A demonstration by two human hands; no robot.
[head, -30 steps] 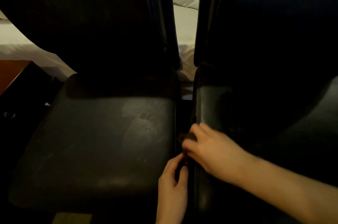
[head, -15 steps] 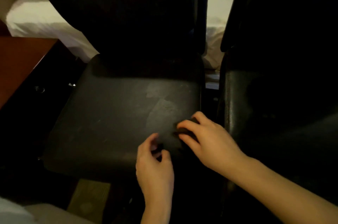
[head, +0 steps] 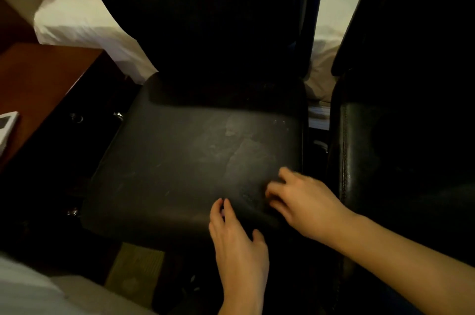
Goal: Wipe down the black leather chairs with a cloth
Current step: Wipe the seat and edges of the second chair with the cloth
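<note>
Dim hotel-room light falls on white bedding (head: 84,18) far beyond my hands, with a reddish wooden nightstand (head: 38,88) well off to my left. Directly under my hands is the seat of the nearer black leather chair (head: 180,160), and a second black leather chair (head: 385,160) stands just beside my right hand, a narrow gap between the two. My left hand (head: 239,245) lies with its fingers loosely curled at the front edge of the seat; my right hand (head: 305,201) is half closed, fingers bent down onto a dark cloth (head: 253,205) that sits between my two hands on the seat's front right part. Whether either hand truly pinches the cloth I cannot tell, since it is nearly the same black as the leather. That sameness is the risk, I judge: the cloth could slip off the front edge or into the gap between the chairs and be hard to find, and I could easily miss patches in this gloom. The seat itself looks worn and dull, with pale, cloudy smears and scuffs just ahead of my right hand, and faint specks nearer the backrest. The second chair's seam shows a stitched edge with a slight sheen.
</note>
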